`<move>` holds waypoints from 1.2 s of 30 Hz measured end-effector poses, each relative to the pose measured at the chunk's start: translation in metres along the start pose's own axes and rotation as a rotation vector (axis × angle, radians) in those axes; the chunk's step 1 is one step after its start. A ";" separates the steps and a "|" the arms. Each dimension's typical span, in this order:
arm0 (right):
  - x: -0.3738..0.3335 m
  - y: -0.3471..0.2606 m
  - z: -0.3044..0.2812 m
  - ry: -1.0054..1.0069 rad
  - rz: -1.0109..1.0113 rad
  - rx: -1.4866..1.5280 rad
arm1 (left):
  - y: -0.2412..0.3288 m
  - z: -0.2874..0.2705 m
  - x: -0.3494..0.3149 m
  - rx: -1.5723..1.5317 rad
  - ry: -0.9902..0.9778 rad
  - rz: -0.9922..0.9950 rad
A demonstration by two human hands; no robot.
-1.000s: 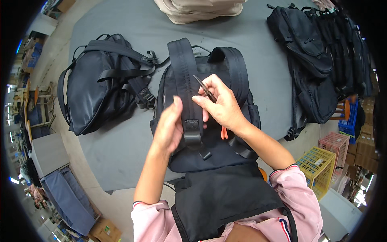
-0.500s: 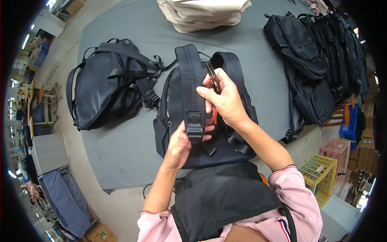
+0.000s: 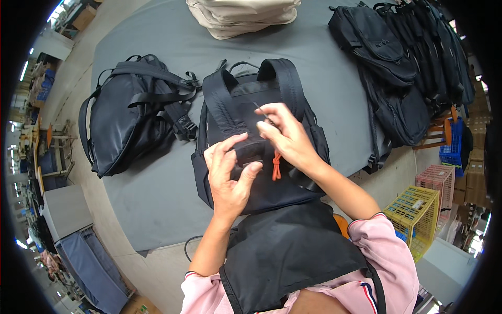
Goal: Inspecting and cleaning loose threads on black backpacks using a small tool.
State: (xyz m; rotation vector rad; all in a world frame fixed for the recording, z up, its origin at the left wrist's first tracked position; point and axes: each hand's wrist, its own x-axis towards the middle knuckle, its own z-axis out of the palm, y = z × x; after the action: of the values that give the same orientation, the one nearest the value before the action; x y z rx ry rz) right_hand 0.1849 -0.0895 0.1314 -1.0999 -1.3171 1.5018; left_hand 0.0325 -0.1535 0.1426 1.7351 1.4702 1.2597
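Note:
A dark navy backpack [image 3: 246,99] lies back-up on the grey table [image 3: 157,193], straps toward me. My left hand [image 3: 228,175] grips the lower end of the backpack's left shoulder strap [image 3: 222,107] and lifts its buckle end. My right hand [image 3: 285,136] holds small thread snips [image 3: 261,111], their thin blades pointing up-left just above the strap end. An orange cord [image 3: 275,166] hangs from the snips below my right palm.
A second dark backpack [image 3: 128,112] lies at the left. A row of black backpacks [image 3: 402,68] fills the right side. Beige bags [image 3: 240,13] are stacked at the far edge. Yellow [image 3: 415,212], pink and blue crates stand on the floor at right.
My left hand slid up the strap and folded its buckle end upward. The right hand with the snips came down from the strap's top toward the strap end. The strap now lies flatter.

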 end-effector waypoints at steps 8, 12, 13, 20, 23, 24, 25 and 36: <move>-0.043 -0.033 -0.014 0.031 -0.293 -0.585 | 0.000 0.002 -0.002 -0.152 0.013 -0.131; -0.036 -0.037 -0.017 -0.016 -0.371 -0.682 | -0.001 0.002 -0.002 -0.100 -0.013 -0.091; -0.035 -0.036 -0.017 -0.016 -0.369 -0.681 | 0.000 0.002 -0.002 -0.092 -0.031 -0.085; -0.035 -0.035 -0.016 0.007 -0.611 -0.903 | 0.001 0.001 -0.004 -0.170 -0.044 -0.138; -0.035 -0.031 -0.016 0.013 -0.611 -0.869 | 0.003 0.001 -0.005 -0.196 -0.050 -0.160; -0.035 -0.030 -0.016 0.016 -0.592 -0.825 | 0.001 0.002 -0.007 -0.207 -0.054 -0.165; -0.036 -0.029 -0.017 0.014 -0.592 -0.825 | 0.000 0.002 -0.007 -0.217 -0.058 -0.170; -0.045 -0.021 -0.009 0.020 -0.404 -0.488 | 0.000 -0.004 -0.018 -0.429 0.234 -0.342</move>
State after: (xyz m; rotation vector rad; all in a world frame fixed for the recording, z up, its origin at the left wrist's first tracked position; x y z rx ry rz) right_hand 0.2069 -0.1280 0.1559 -1.0513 -1.8215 0.8926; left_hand 0.0296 -0.1708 0.1389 1.0397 1.4153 1.4889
